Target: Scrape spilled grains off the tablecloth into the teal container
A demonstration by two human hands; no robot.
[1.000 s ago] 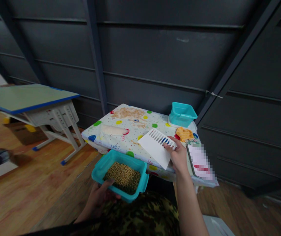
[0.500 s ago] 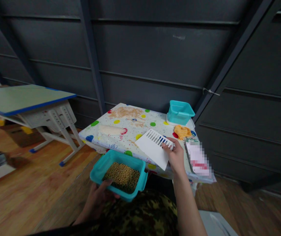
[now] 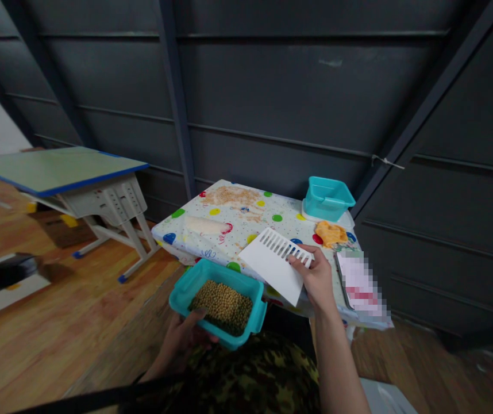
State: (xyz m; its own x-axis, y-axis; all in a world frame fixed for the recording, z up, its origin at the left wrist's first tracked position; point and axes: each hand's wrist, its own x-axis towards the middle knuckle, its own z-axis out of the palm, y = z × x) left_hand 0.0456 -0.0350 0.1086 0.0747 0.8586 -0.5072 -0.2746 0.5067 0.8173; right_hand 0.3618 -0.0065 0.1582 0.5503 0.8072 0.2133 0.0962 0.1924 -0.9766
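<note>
My left hand (image 3: 185, 335) grips the near left rim of a teal plastic container (image 3: 185, 287), thumb over the edge. Yellow and greenish beans (image 3: 223, 303) lie inside it. The container is held over my lap, at the table's front edge. In my right hand (image 3: 318, 279) is a flat white slotted scraper (image 3: 272, 269), pinched by its slotted end. Its plain end points toward the container, above the front of the table. Part of my left fingers is hidden under the container.
The table (image 3: 268, 236) has a dotted cloth. On it are scattered grains (image 3: 231, 196), a pale elongated packet (image 3: 205, 225), a second teal container (image 3: 328, 200), an orange cloth (image 3: 331, 234) and a blurred-out flat item (image 3: 359, 282). A green-topped desk (image 3: 69, 167) stands left.
The view has shifted slightly left, so everything appears further right. Both hands keep their holds on the container and the slotted scraper, nearly unmoved relative to the table.
</note>
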